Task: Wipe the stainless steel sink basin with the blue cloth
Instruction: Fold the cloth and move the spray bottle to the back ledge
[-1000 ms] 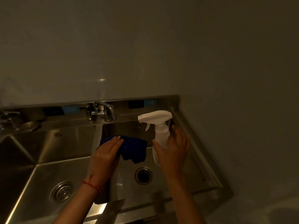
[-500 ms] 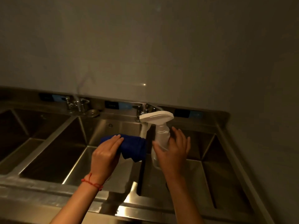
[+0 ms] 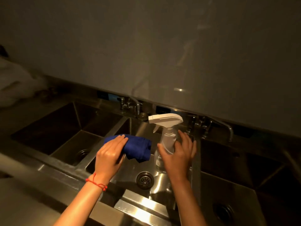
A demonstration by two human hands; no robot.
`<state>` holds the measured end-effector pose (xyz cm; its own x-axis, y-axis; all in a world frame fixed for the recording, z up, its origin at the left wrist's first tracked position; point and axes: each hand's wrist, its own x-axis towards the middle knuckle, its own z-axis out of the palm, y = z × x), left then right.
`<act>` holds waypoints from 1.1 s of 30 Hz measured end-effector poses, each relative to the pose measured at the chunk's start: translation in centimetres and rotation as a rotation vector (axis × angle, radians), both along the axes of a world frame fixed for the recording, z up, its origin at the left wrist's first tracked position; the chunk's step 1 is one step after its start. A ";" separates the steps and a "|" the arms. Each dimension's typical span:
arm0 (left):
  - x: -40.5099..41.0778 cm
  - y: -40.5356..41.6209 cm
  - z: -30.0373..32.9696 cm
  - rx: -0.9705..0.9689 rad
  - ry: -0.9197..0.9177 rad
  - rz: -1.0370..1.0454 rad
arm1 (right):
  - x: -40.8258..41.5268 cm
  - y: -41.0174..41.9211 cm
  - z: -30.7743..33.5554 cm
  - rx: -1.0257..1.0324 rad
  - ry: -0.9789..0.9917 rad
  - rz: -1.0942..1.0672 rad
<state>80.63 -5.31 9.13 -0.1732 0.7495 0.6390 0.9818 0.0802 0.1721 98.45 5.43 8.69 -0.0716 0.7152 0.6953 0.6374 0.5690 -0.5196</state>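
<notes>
I see my left hand (image 3: 109,156) gripping the bunched dark blue cloth (image 3: 137,146) above the middle stainless steel sink basin (image 3: 130,167), drain (image 3: 145,179) below; my right hand (image 3: 178,154) curls around the white plastic trigger spray bottle (image 3: 167,132), nozzle pointing left.

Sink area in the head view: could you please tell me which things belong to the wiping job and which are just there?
Job: blue cloth in left hand; middle basin.
Just there: spray bottle in right hand; faucets; red bracelet.
</notes>
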 end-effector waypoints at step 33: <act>-20.0 -12.0 -2.2 0.033 -0.025 0.676 | -30.7 -3.5 -1.3 -0.092 -0.015 0.692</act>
<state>60.67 -17.28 6.97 -0.6118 0.4515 0.6495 0.7135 0.6695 0.2067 67.75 1.89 7.39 -0.5413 0.5574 0.6295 0.1517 0.8012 -0.5789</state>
